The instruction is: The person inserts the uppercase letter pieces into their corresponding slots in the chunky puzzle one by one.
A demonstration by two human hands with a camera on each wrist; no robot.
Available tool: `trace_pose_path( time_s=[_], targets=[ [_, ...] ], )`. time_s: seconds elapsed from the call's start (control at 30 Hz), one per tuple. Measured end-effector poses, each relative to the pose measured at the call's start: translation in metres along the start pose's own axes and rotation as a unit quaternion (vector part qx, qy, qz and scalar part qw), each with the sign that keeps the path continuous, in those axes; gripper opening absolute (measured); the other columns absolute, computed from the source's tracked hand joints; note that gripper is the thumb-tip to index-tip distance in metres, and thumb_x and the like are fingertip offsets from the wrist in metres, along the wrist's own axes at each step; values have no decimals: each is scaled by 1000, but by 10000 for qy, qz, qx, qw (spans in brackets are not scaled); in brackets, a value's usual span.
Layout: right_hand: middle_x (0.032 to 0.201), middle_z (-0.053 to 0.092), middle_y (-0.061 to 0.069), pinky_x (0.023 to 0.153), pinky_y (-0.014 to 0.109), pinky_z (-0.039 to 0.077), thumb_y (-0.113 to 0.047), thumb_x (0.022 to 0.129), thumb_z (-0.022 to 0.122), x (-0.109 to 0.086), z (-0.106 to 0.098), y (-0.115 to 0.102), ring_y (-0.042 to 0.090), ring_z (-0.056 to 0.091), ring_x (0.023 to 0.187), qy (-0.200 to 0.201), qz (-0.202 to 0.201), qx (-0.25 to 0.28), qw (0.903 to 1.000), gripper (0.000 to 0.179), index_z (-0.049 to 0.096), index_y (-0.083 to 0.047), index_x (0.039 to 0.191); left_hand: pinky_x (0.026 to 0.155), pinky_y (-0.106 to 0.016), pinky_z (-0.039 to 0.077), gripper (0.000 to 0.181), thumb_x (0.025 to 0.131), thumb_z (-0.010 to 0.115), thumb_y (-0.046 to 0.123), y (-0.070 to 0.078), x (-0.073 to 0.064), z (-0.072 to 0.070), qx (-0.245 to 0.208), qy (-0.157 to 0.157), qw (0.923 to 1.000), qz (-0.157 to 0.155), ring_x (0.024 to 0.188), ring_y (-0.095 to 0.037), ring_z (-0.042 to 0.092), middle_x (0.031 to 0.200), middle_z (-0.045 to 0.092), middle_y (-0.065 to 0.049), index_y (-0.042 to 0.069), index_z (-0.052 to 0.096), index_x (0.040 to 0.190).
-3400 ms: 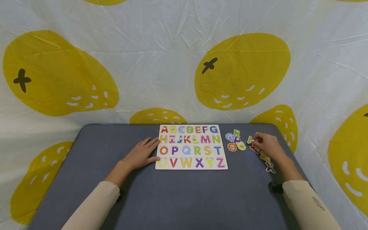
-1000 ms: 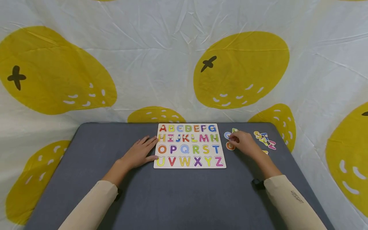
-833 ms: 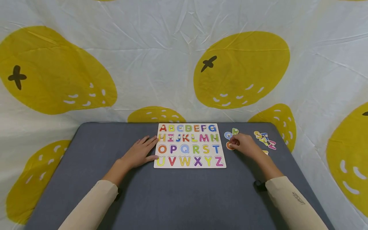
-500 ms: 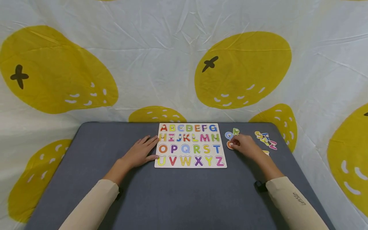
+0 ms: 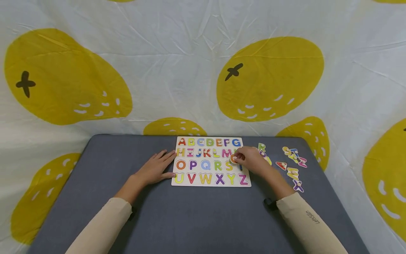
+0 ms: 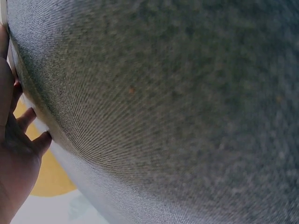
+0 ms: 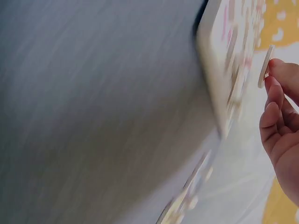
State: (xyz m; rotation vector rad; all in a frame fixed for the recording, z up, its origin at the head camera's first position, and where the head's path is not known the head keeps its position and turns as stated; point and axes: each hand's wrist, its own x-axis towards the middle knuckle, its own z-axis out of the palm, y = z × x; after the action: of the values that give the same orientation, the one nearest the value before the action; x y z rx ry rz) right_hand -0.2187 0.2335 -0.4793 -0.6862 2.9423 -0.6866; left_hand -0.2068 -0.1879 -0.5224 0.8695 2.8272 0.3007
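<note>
The alphabet puzzle board lies at the table's far middle. Knobbed letters fill its upper two rows as far as they show; the lower two rows are bare printed slots. My left hand rests flat beside it, fingertips touching its left edge; some of these fingers show in the left wrist view. My right hand pinches the orange letter O piece above the board's right side, partly covering N and T. In the right wrist view the piece appears edge-on, between thumb and finger.
Right of the board lie loose R, P and U pieces, partly behind my right hand. Farther right are S, T, Y and Z, with V, W and X nearer. A patterned cloth hangs behind the table.
My right hand moved from the right-hand pile, where an N piece lay, to the nearer loose letters. It has since lifted the O and carried it left over the board. My left hand stayed put.
</note>
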Motion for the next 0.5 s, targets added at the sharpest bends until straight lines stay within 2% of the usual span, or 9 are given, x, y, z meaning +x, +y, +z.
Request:
trace_pose_path(
  time_s=[0.5],
  targets=[
    [84, 68, -2, 70, 24, 50, -16, 96, 74, 57, 51, -84, 7, 57, 75, -585, -866, 201, 9943, 6, 75, -11, 94, 123, -63, 25, 92, 96, 61, 62, -1, 0, 2, 46, -7, 10000, -39, 157, -38, 24, 171, 28, -5, 16, 24, 166]
  ],
)
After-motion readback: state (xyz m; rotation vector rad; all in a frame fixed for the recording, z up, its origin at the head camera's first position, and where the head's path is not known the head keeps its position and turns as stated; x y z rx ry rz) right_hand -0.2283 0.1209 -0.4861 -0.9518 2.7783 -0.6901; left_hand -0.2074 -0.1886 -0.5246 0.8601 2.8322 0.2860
